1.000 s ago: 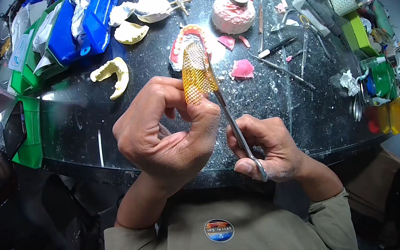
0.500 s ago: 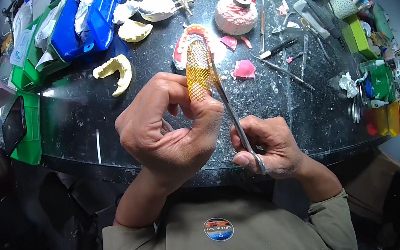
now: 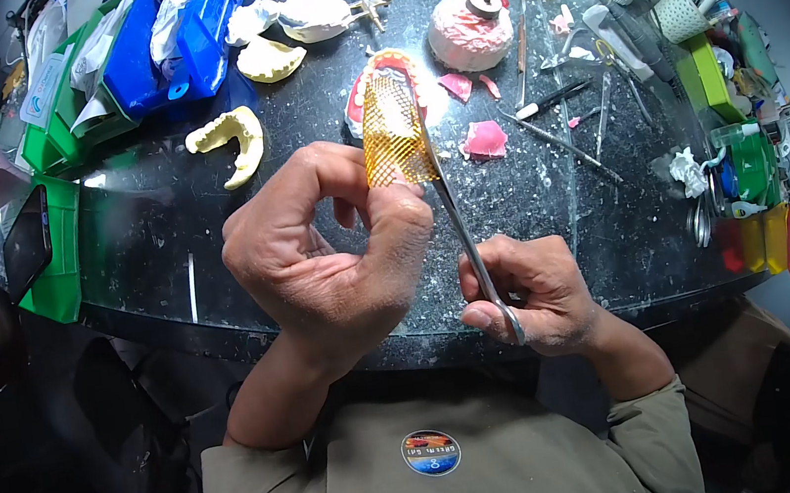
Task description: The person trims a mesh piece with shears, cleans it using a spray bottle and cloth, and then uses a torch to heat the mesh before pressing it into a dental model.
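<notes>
My left hand point(image 3: 329, 240) pinches the lower end of a gold-coloured metal mesh strip point(image 3: 387, 148) between thumb and fingers. The strip stands upright before me, its grid face towards me. In my right hand point(image 3: 535, 288) is a pair of slim steel scissors point(image 3: 464, 227), fingers curled round the handle and thumb at its lower end. Their upper part runs along the mesh's right edge. Behind the strip, partly covered by it, lies a denture model point(image 3: 395, 59) with a row of teeth on pink-red gum.
A cream horseshoe-shaped cast point(image 3: 247, 146) lies left. Pink wax pieces point(image 3: 484, 140), a pink-covered round pot point(image 3: 471, 42) and several thin hand tools point(image 3: 567, 149) are on the right. Blue bins point(image 3: 204, 42) and green bins point(image 3: 65, 240) line the left side. White debris dots the dark tabletop point(image 3: 153, 228).
The mesh has turned and now shows a wider, flatter face. My left hand has shifted slightly left; my right hand and the scissors have hardly moved.
</notes>
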A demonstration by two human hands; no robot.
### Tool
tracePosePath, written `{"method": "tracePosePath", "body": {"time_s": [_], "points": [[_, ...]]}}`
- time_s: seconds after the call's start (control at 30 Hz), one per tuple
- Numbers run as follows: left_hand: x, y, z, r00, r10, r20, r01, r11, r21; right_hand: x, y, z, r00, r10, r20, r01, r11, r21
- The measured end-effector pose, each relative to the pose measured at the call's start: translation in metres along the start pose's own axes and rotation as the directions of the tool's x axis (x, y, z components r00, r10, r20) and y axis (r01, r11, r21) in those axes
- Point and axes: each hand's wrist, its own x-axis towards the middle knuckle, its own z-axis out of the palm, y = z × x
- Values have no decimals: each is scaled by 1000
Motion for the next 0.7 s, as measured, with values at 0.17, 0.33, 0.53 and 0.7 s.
{"method": "tracePosePath", "body": {"time_s": [0.17, 0.33, 0.53, 0.7], "points": [[0, 0, 3, 997, -79, -25, 77, 995, -69, 0, 0, 0, 1000, -24, -5, 24, 1000, -4], [1, 0, 5, 992, -124, -29, 121, 989, -90, -1, -2, 1, 1000, 0, -16, 1, 999, 32], [0, 1, 9, 994, -102, -46, 101, 994, -32, -2, 0, 0, 1000, -5, -15, 6, 999, 37], [2, -6, 6, 997, 75, -23, -74, 995, 68, -1, 1, 2, 1000, 13, -17, -11, 997, 70]]}}
